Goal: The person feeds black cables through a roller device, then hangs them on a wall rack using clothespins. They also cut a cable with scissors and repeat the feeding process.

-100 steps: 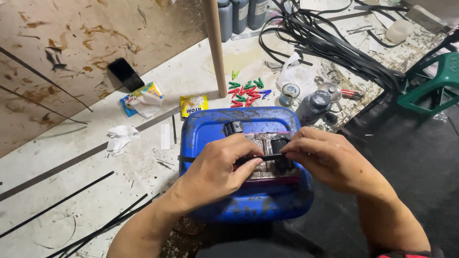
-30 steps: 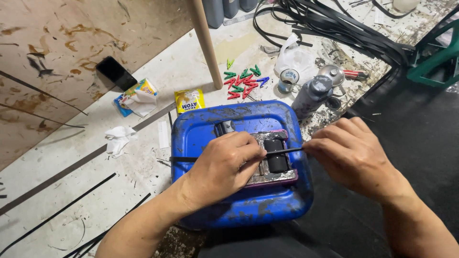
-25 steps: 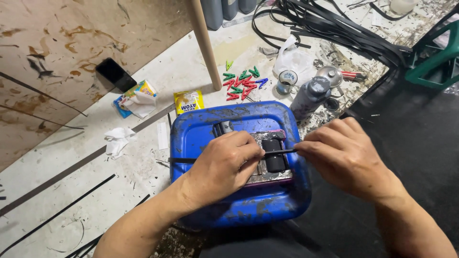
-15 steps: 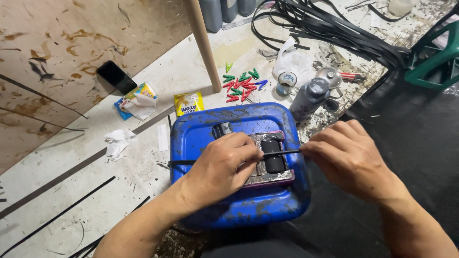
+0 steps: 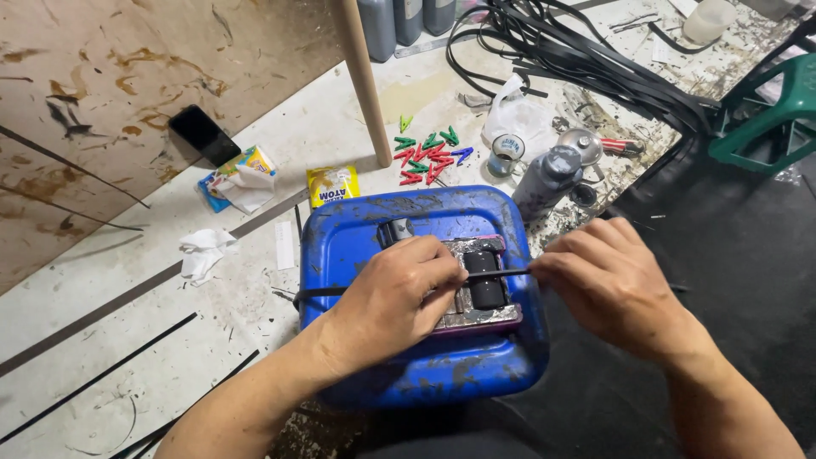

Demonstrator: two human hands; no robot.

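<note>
A blue plastic jerrycan point(image 5: 476, 374) lies flat on the floor in front of me. On its top sits a small metal tool with a black roller point(image 5: 484, 285). A thin black strip point(image 5: 321, 293) runs across the can and over that roller. My left hand point(image 5: 395, 302) presses down on the tool and the strip, fingers curled. My right hand point(image 5: 608, 285) pinches the strip's right end beside the can's edge and holds it taut.
A wooden pole point(image 5: 361, 81) stands behind the can. Coloured clothespins point(image 5: 429, 153), a yellow sachet point(image 5: 331, 184), a black phone point(image 5: 202, 134), crumpled tissue point(image 5: 202, 251), a spray can point(image 5: 548, 178) and a heap of black strips point(image 5: 578, 59) lie around. A green plastic chair point(image 5: 769, 115) is at right.
At first both hands gripped the tool. Since then my right hand has drawn the black strip out to the right over the roller. The view has shifted slightly.
</note>
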